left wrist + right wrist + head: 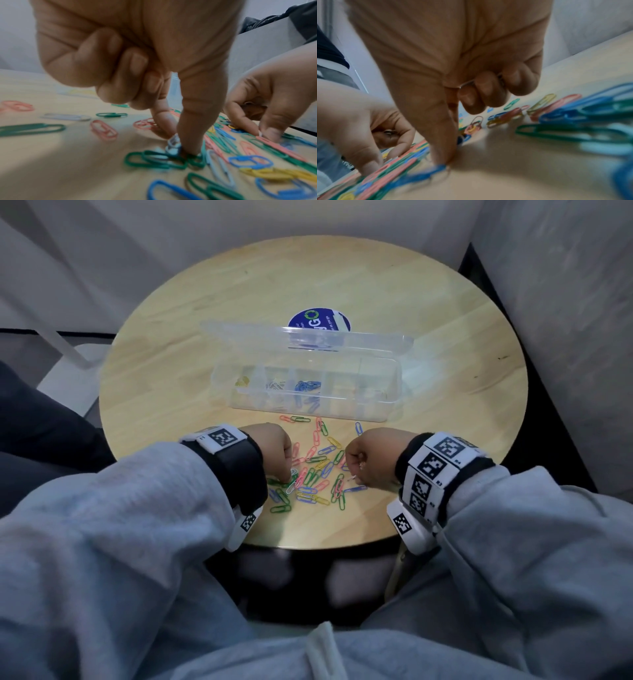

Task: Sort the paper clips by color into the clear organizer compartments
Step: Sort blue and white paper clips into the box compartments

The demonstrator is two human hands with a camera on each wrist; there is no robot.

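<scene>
A clear organizer stands open mid-table, with yellow clips, white clips and blue clips in its three left compartments. Mixed coloured paper clips lie scattered in front of it, between my hands. My left hand reaches down at the pile's left; its thumb and forefinger pinch a white clip lying over green clips. At the pile's right my right hand pinches a pale clip end, thumb and forefinger pressed to the table beside a blue clip.
The organizer's lid stands open toward the back, in front of a round blue sticker. The round wooden table ends close to my body at its front edge. Grey walls surround it; dark fabric lies at the left.
</scene>
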